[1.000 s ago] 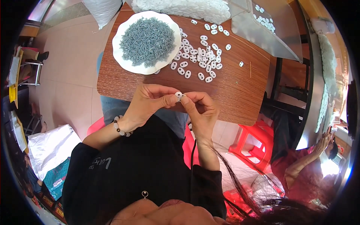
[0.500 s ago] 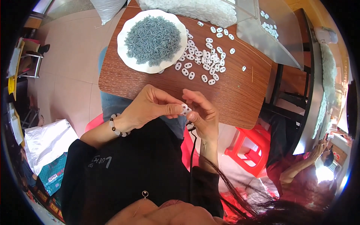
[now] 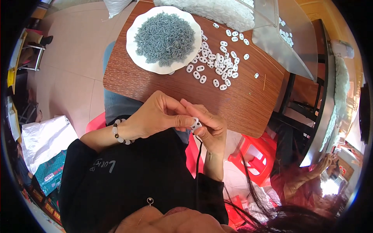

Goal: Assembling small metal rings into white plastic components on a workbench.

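Note:
Just in front of the table's near edge, my two hands meet around a small white piece with round dark holes [image 3: 196,124]. My left hand [image 3: 161,116], a bead bracelet at its wrist, pinches the piece between thumb and fingers. From the other side my right hand [image 3: 213,126] presses it with the thumb, its fingers curled behind. Beyond them on the table lie many loose white oval two-hole pieces [image 3: 223,62]. To their left a white scalloped plate [image 3: 131,48] bears a heap of small grey ribbed cylinders [image 3: 165,39].
The brown wooden table [image 3: 136,81] has rounded corners. At its back stands a clear bin [image 3: 266,15] by a mass of white pieces [image 3: 210,13]. A red stool [image 3: 252,159] is at the right, near another person's arm [image 3: 307,176]. A white bag [image 3: 48,139] lies left.
My right hand has closed in on the white piece, its fingers now bent over beside the left fingertips. The whole view has shifted slightly.

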`<state>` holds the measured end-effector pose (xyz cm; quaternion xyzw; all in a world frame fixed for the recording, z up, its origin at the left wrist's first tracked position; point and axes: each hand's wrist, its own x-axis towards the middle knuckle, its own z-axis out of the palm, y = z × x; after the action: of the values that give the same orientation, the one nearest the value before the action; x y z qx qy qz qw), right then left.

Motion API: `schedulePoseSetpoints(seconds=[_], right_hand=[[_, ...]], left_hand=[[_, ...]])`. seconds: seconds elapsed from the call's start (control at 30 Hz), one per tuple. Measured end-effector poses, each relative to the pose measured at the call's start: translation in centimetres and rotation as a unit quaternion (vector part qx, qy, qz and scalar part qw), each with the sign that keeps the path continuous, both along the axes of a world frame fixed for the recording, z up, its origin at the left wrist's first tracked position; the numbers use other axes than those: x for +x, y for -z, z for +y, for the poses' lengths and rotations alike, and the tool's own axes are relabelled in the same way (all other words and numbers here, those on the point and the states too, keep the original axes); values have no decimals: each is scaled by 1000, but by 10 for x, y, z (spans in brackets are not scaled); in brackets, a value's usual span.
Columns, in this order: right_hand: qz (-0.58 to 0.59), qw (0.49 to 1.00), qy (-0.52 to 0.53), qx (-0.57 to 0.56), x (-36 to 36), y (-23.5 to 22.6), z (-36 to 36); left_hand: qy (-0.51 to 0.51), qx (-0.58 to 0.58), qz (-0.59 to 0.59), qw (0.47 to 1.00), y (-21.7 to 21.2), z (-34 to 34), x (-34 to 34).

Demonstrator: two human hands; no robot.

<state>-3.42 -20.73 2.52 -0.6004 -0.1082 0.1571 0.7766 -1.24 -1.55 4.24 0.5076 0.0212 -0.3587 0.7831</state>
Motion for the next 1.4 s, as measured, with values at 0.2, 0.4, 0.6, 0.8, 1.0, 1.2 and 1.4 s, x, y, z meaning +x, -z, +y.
schedulePoseSetpoints(seconds=[0.2, 0.4, 0.6, 0.8, 1.0, 1.2, 1.4], right_hand=[[42, 998, -7, 45, 0, 3, -4], [109, 984, 112, 80, -7, 0, 4], [76, 991, 109, 5, -10, 7, 1], [84, 991, 107, 0, -8, 2, 1], [87, 993, 85, 10, -6, 0, -1], [80, 992, 91, 30, -6, 2, 0], [110, 989, 77, 57, -4, 0, 3]], left_hand=[[3, -19, 28, 999, 2, 2, 1], [-11, -8, 44, 999, -1, 5, 3], [-17, -2, 24, 1000, 4, 6, 1], [-20, 4, 12, 1000, 4, 6, 1], [-8, 41, -23, 999, 2, 8, 3], [15, 31, -21, 999, -1, 8, 7], [11, 10, 3, 1000, -3, 6, 6]])
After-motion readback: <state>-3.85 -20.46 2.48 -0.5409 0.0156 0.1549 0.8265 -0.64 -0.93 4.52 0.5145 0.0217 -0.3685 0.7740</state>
